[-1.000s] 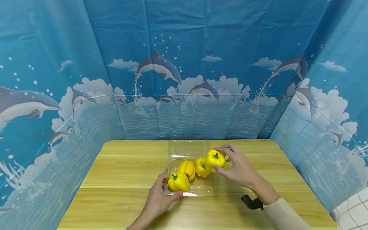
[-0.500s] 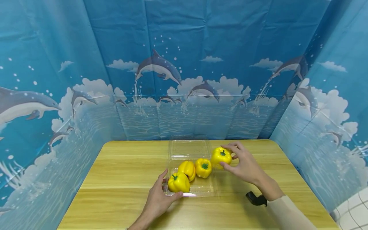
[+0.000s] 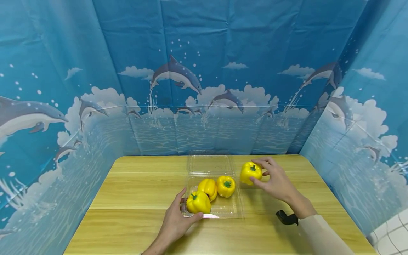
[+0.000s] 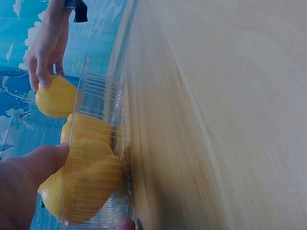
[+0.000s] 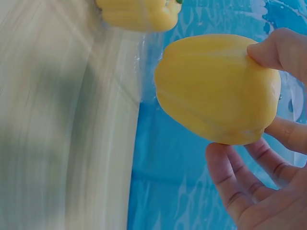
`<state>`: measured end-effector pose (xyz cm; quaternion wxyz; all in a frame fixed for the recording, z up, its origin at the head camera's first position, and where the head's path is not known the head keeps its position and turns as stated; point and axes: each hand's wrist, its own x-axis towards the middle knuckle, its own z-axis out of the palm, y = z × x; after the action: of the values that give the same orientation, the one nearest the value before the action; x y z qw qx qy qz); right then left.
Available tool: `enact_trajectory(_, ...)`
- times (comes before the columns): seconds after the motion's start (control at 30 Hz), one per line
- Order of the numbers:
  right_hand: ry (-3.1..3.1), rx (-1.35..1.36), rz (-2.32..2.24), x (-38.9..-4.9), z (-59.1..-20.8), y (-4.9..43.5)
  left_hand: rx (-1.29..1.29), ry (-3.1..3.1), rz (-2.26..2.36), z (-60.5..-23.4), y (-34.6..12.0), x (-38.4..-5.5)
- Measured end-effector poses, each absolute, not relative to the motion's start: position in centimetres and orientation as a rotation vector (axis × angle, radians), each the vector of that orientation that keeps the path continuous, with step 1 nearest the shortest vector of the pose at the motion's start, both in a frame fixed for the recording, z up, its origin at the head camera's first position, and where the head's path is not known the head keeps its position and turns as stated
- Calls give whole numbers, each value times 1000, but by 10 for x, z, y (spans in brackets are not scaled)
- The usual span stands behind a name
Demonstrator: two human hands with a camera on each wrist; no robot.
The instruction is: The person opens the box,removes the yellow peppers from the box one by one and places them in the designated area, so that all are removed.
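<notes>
My right hand [image 3: 278, 183] pinches a yellow bell pepper [image 3: 250, 174] with a green stem between thumb and fingers. This pepper is raised just right of a clear plastic clamshell container [image 3: 234, 208], whose lid [image 3: 209, 163] lies open toward the back. Inside the container sit three more yellow bell peppers: one at the front left [image 3: 198, 203], one behind it [image 3: 208, 187] and one at the right [image 3: 226, 187]. My left hand [image 3: 176, 220] holds the container's front left corner, thumb along the front edge. In the left wrist view the thumb [image 4: 45, 160] presses the container's rim.
The wooden table [image 3: 134, 191] is bordered at the back and sides by a blue dolphin-print curtain [image 3: 204, 131]. A black device [image 3: 287, 217] sits at my right wrist. White tiles [image 3: 393, 230] show at the lower right.
My right hand has carried its bell pepper rightward from above the container to beyond its right side. The pepper in the container's right part now shows fully. The left hand stays put.
</notes>
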<state>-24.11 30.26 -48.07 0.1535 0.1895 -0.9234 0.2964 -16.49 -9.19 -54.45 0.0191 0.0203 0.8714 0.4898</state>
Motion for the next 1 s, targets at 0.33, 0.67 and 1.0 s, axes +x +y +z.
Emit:
enact_trajectory(0.33, -2697, 512, 864, -248, -492, 316, 41, 2695, 1521, -544, -91, -167)
enact_trajectory(0.67, -2719, 499, 858, -251, -502, 322, 60, 2686, 1516, -544, -94, -166)
enact_trajectory(1.0, -2786, 463, 856, -255, -511, 329, 63, 2691, 1519, -545, -94, -167)
